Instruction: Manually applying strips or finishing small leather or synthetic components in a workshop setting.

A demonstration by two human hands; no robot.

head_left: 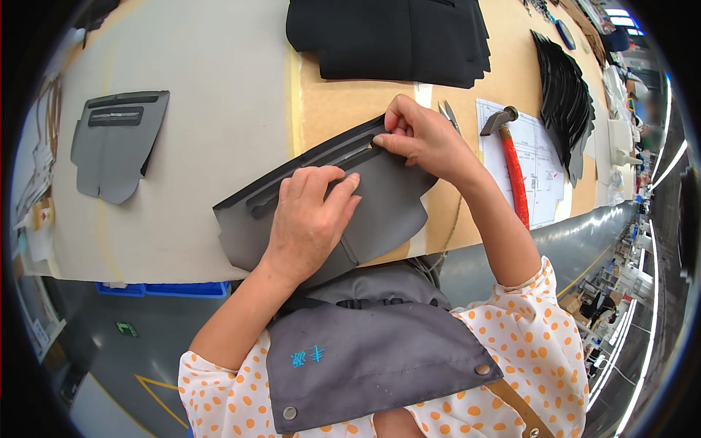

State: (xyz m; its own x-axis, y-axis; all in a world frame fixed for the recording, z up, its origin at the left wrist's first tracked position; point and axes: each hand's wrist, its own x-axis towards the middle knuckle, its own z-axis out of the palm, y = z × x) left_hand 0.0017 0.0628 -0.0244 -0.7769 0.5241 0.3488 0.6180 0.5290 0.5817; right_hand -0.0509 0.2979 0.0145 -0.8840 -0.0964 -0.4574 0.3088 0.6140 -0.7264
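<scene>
A grey panel point(383, 212) with a dark top edge and a long zipper-like slot point(354, 155) lies angled at the table's front edge. My left hand point(310, 219) rests on it, fingers bent and slightly apart against the surface below the slot. My right hand point(420, 142) pinches at the slot's right end, near the panel's top corner; exactly what is between the fingertips is too small to tell. Behind that hand lie scissors point(449, 113), partly hidden. To the right, a hammer point(516, 175) with a red handle rests on a printed paper sheet point(544, 182).
On the worktable point(212, 87), a similar grey panel point(117, 164) lies at left. A stack of black pieces point(383, 40) is at the back, and fanned dark pieces point(562, 102) at right. Blue bins point(182, 290) sit below the front edge.
</scene>
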